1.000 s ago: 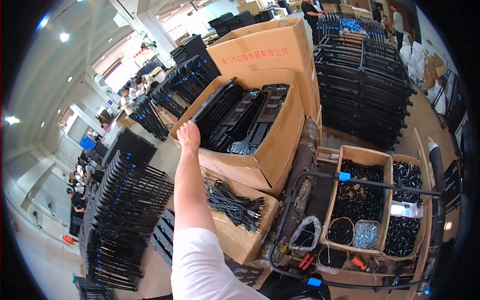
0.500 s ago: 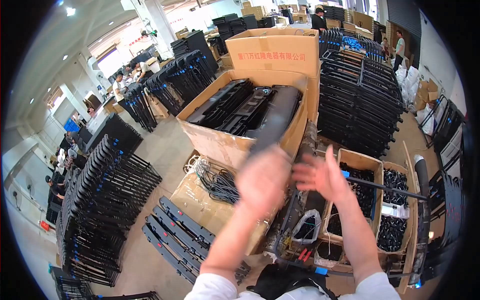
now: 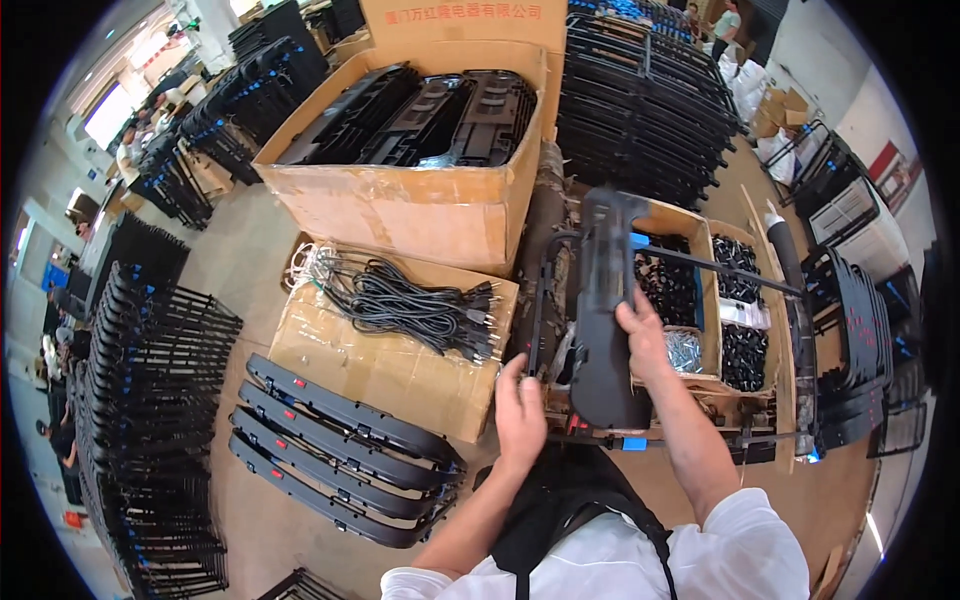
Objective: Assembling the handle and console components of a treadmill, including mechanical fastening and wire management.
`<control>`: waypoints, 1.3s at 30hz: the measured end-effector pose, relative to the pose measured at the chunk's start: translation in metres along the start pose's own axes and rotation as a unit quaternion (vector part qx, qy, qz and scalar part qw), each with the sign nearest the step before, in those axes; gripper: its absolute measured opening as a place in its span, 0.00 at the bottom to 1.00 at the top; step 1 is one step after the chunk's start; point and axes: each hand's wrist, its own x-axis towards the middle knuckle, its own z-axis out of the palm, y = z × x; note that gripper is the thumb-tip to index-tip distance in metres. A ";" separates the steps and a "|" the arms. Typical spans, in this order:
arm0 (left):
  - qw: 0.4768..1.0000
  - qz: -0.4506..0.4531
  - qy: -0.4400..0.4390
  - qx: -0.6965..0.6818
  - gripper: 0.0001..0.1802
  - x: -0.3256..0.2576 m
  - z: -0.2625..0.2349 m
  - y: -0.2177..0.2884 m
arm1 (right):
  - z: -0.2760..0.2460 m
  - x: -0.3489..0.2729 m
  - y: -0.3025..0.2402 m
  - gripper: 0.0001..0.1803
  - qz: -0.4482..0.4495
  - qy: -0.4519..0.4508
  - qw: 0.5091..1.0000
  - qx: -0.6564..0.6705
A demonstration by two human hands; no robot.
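Note:
A long black plastic cover [image 3: 603, 345] stands upright in front of me, its top end smeared by motion. My right hand [image 3: 645, 335] grips its right edge, with the thumb laid on the face. Left of the cover, my left hand [image 3: 522, 412] holds nothing, its fingers and thumb apart. Those fingertips come close to a black tubular frame [image 3: 543, 300]; whether they touch it I cannot tell. Beyond my hands, a large open carton [image 3: 400, 205] is loaded with more black plastic covers [image 3: 490, 112].
A bundle of black power cords [image 3: 400, 300] rests on a flat carton [image 3: 350, 355]. Several curved black panels [image 3: 345, 440] lie below it. On the right, wooden bins [image 3: 708, 290] hold small black parts and screws [image 3: 684, 350]. Stacked black frames [image 3: 640, 110] rise behind; more racks line the left.
The cover has come out from over the carton to right in front of me. It was by my left hand; now my right hand grips it. My view has tilted down and turned right.

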 end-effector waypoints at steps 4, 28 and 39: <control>0.996 -0.094 -0.004 -0.003 0.28 -0.016 0.003 -0.061 | 0.003 -0.016 0.080 0.36 0.055 0.029 0.998 0.011; 0.825 0.115 -0.520 0.189 0.09 -0.035 0.211 -0.047 | -0.236 -0.181 -0.074 0.16 0.120 0.191 0.963 -0.145; 0.510 0.224 -0.731 0.393 0.32 -0.055 0.313 -0.165 | -0.287 -0.319 0.076 0.14 0.362 0.299 0.883 0.022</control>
